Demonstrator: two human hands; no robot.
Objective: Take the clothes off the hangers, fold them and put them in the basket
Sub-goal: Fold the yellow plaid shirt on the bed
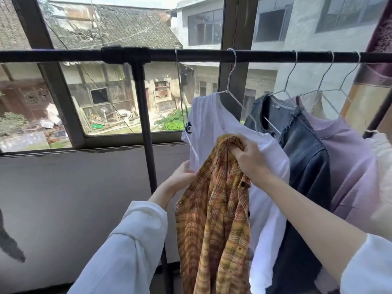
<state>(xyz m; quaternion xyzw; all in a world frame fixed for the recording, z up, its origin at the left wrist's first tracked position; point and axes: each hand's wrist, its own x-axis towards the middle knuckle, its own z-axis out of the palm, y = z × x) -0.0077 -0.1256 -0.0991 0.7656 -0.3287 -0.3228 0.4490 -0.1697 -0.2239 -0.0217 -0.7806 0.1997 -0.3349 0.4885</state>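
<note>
Okay, right hand [247,158]: my fingers [235,150] clamped on the bunched collar end of the plaid shirt [214,219], holding it up in front of the rack.
Left hand [182,174]: fingers loosely apart, tips touching the shirt's left edge near the shoulder, not clearly gripping.
Plaid shirt: orange-yellow check, off any hanger, hanging down limp from my right hand, buttons visible along the placket, lower part runs out of view at the bottom.
Rail [191,55]: black bar running across, with a vertical post [146,124] below its joint.
White tee [212,124]: on a wire hanger [233,81], just behind the plaid shirt, dark print on its left edge.
Denim jacket [303,166]: next along to the right, on its own wire hanger, touching the white tee.
Lilac top [347,158]: right of the denim, also hung.
Far right: more pale fabric, partly cut off, can't tell what it is.
Sleeves [131,240]: white, pushed up on both my arms.
Window [106,98]: behind the rail, old tiled roofs and a yard outside.
Basket: not in view.
</note>
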